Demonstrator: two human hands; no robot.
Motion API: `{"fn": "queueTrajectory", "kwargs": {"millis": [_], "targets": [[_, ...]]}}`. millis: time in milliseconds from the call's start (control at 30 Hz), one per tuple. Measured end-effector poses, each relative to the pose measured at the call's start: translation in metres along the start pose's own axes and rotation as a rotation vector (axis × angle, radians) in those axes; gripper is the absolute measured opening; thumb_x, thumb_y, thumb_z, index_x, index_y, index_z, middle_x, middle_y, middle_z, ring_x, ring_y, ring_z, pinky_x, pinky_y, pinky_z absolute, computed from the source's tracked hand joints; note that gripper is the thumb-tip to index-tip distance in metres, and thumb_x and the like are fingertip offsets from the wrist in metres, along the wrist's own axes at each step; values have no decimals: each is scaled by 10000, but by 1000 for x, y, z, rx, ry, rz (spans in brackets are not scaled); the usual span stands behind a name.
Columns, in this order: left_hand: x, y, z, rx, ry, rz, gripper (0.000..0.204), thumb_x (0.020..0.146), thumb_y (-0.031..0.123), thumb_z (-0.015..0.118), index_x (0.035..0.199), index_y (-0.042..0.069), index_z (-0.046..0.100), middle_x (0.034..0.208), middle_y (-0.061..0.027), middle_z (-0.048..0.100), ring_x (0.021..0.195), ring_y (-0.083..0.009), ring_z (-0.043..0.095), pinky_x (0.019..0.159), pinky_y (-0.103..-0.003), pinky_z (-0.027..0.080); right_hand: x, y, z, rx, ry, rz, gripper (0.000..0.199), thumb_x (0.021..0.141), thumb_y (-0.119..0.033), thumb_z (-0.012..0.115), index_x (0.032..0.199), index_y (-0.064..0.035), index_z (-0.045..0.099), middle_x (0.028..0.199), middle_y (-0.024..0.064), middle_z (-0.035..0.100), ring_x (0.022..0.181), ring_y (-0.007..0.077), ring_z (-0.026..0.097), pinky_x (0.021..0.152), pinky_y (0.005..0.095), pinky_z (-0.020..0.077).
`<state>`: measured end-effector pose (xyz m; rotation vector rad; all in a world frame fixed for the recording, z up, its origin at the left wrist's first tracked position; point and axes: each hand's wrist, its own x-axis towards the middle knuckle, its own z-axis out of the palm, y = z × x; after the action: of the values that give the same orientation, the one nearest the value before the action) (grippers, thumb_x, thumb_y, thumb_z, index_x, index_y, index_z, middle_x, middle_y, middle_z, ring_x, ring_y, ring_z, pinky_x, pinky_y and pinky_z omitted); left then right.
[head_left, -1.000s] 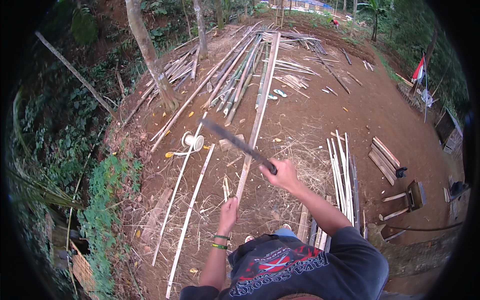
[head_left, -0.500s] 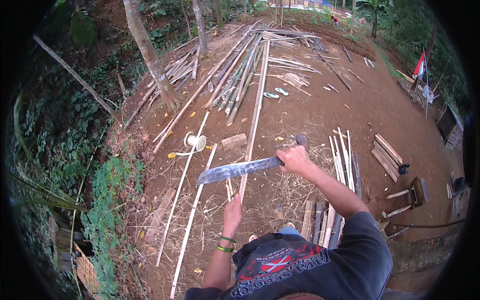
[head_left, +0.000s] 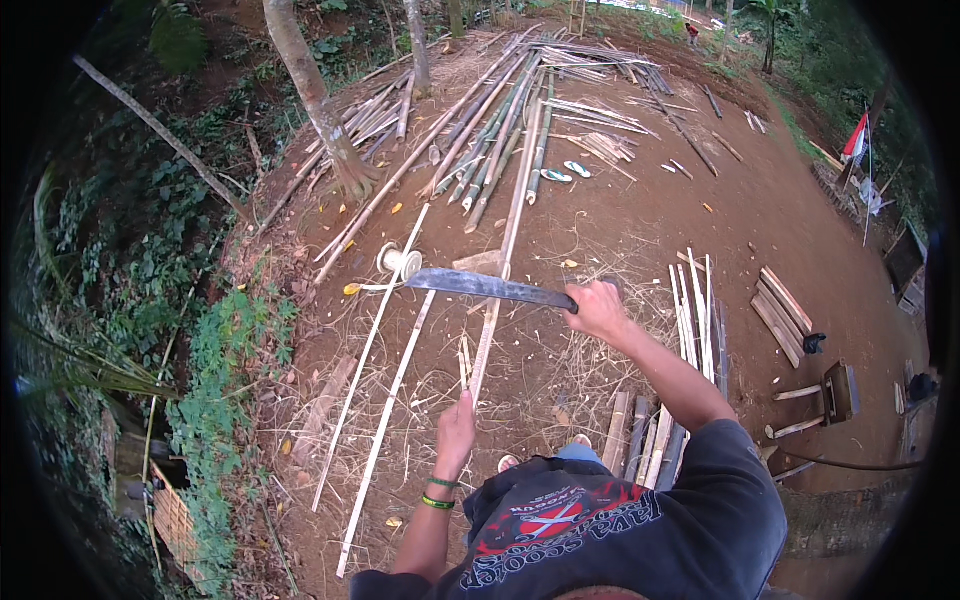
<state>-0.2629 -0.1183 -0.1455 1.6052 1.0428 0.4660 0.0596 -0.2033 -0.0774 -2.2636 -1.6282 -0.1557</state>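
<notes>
My left hand [head_left: 456, 433] is closed around the near end of a long split bamboo strip [head_left: 484, 348], which runs away from me toward the far pile. In my right hand [head_left: 598, 308] is the handle of a machete [head_left: 485, 286], its broad blade pointing left. The blade crosses the strip near a wooden block [head_left: 478, 262]; whether it touches the strip I cannot tell. To the left, two thin pale bamboo strips [head_left: 386, 420] lie on the soil, and beside the far end of one is a cream spool [head_left: 399, 262].
Bamboo poles [head_left: 485, 170] are piled ahead, next to a tree trunk [head_left: 322, 110]. Green-and-white flip-flops [head_left: 566, 173] lie beyond the block. At right are more bamboo strips [head_left: 697, 310], split planks [head_left: 780, 315] and a tipped wooden stool [head_left: 838, 392]. Plants [head_left: 225, 400] line the left slope.
The machete and my right hand have moved farther away along the strip, so the blade now crosses it near the block. My left hand keeps its hold on the strip's near end.
</notes>
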Motion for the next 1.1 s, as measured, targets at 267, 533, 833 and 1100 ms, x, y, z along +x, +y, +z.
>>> {"fn": "queueTrajectory", "kwargs": {"millis": [267,533,833,1100], "targets": [[-20,-28,0,99,-34,40,627,1055,473,355,632,25,469,516,-51,423,473,-166,404,471,-370,319,14,31,-4,-117,-41,49,127,793,-232,652,821,-110,674,551,75,610,505,194,638,498,367,547],[-31,-40,-10,110,-100,49,628,1060,473,332,618,42,445,486,-32,379,409,-157,399,424,-355,328,6,4,-21,-155,-235,-91,160,807,-242,646,822,-86,677,684,125,689,608,290,692,632,457,582],[-61,-27,-19,51,-274,-180,612,1058,485,344,612,77,436,520,34,375,452,-106,347,445,-301,301,59,122,-50,-195,29,319,200,791,-233,637,787,-56,728,736,203,696,717,378,703,718,480,572],[-88,-74,-52,133,-289,-77,572,1052,467,412,630,84,460,561,48,386,518,-75,333,475,-293,283,30,173,-35,-155,-1,545,253,801,-253,653,906,-38,738,811,214,710,814,385,711,807,481,579]]}}
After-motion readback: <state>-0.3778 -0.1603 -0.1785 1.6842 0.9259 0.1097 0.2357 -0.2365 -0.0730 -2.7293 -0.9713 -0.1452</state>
